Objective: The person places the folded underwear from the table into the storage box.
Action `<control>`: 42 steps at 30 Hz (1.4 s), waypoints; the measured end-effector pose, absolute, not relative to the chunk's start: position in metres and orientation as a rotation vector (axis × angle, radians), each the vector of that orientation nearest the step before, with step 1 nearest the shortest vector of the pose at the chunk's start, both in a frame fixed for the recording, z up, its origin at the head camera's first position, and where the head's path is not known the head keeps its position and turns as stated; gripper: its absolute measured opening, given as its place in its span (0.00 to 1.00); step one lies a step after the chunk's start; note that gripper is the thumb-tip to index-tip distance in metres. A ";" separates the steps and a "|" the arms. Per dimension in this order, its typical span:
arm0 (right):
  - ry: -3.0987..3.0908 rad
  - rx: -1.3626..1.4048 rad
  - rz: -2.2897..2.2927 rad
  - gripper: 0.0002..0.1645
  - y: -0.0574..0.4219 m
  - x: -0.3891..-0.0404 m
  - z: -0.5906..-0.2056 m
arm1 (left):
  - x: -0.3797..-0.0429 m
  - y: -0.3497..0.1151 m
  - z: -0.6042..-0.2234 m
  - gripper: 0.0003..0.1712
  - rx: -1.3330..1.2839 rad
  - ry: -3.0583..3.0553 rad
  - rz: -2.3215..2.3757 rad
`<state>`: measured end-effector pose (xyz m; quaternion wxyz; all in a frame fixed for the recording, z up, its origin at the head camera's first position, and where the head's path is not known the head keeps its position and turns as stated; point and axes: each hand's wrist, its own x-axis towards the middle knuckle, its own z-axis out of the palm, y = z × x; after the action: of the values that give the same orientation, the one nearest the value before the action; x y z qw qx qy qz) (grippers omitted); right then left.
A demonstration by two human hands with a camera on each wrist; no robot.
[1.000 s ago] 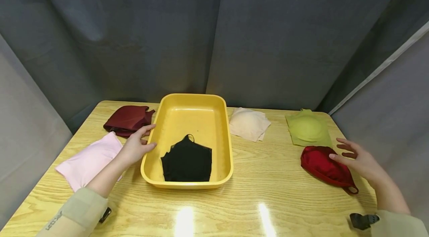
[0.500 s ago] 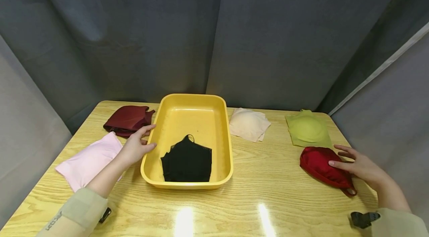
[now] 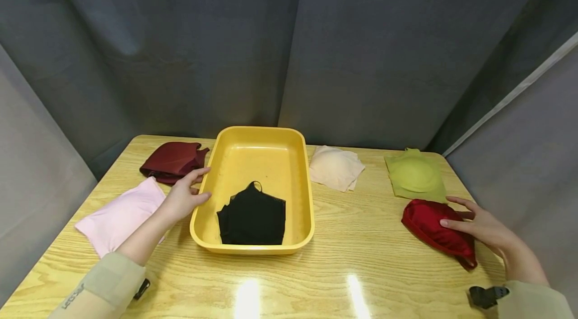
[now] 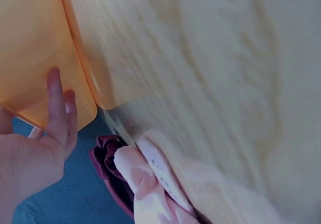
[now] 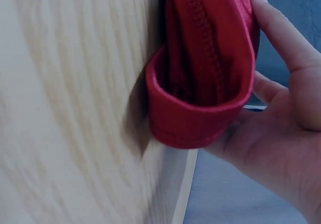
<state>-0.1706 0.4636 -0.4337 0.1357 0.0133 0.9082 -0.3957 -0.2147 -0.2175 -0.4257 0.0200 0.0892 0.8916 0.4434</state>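
Note:
A folded red satin bra (image 3: 435, 226) lies at the right of the table, its looped strap (image 5: 195, 126) toward the right wrist camera. My right hand (image 3: 487, 228) grips it from the right side, thumb on top and the other fingers partly hidden behind it. A yellow plastic tray (image 3: 311, 208) stands left of centre with a folded black bra (image 3: 253, 216) inside. On the tray's left rim rests my left hand (image 3: 182, 198), its thumb and index finger extended; in the left wrist view straight fingers (image 4: 56, 101) lie against the tray's outer wall.
Left of the tray lie a maroon folded bra (image 3: 173, 158) and a pink one (image 3: 122, 213), partly behind my left forearm. A beige bra (image 3: 336, 166) sits right of the tray, and a yellow-green one (image 3: 415, 173) near the right back corner. Grey curtains (image 3: 289, 48) enclose the table.
My right hand has closed in on the red bra, which has shifted slightly left and toward me and turned a little. The left hand and tray have stayed put.

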 end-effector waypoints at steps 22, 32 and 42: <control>2.654 0.063 -1.252 0.37 0.462 -0.162 -0.436 | -0.213 -0.217 -0.424 0.37 0.263 2.779 1.364; 2.678 0.037 -1.352 0.30 0.461 -0.162 -0.436 | -0.214 -0.217 -0.424 0.37 0.260 2.769 1.371; 2.739 0.022 -1.386 0.29 0.456 -0.163 -0.434 | -0.214 -0.217 -0.424 0.37 0.259 2.762 1.380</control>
<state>-0.1631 0.4557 -0.4336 0.0359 0.0073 0.8916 -0.4513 -0.2137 -0.2168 -0.4235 0.0213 0.0836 0.8912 0.4454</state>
